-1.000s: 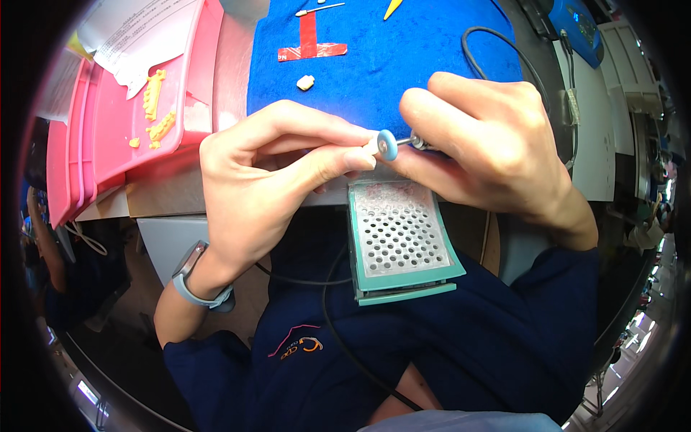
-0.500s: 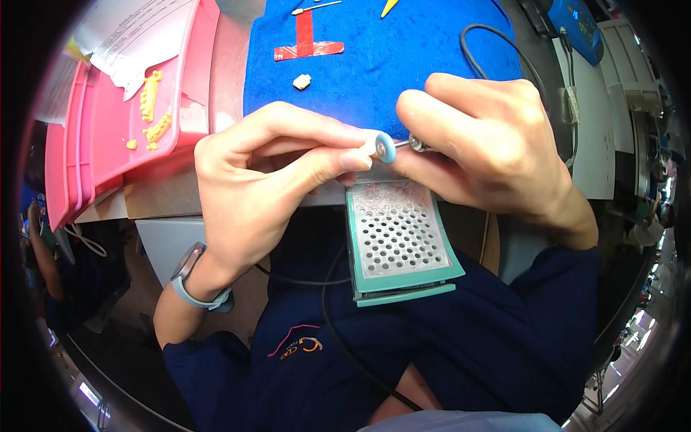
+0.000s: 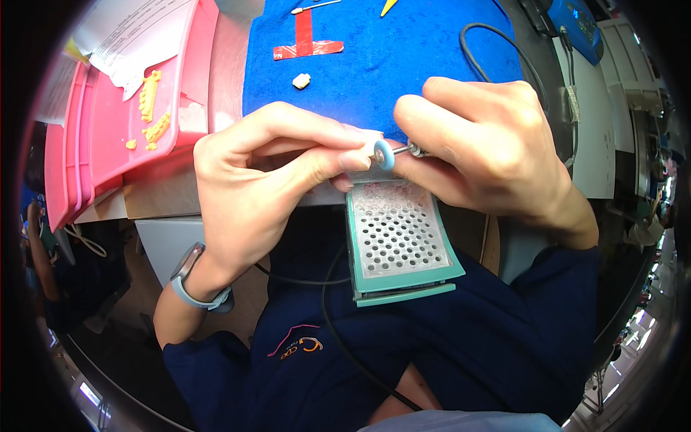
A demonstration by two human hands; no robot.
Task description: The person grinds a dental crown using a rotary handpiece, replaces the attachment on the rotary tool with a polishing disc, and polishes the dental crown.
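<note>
My left hand [image 3: 252, 173] pinches a small whitish piece [image 3: 372, 147] between thumb and fingertips; most of it is hidden, so its exact kind does not show. In my right hand [image 3: 489, 144] is a rotary handpiece [image 3: 417, 149], largely covered by the curled fingers. A light-blue polishing wheel [image 3: 385, 155] on its thin metal shank sits against or right beside the whitish piece. Both hands meet over the near edge of a blue towel [image 3: 403, 57]. Just below them is a perforated metal plate [image 3: 399, 230] in a teal frame.
On the towel lie a small cream tooth-like piece [image 3: 301, 81], red tape strips [image 3: 306, 49], a mounted bur [image 3: 317, 8] and a yellow pointed thing [image 3: 389, 7]. Left stands a pink tray [image 3: 188, 72] with orange tooth-shaped pieces [image 3: 150, 97] and paper. A dark cable [image 3: 497, 29] loops at right.
The wheel and my right hand have shifted very slightly left and down. My left hand keeps its pinch, almost unmoved.
</note>
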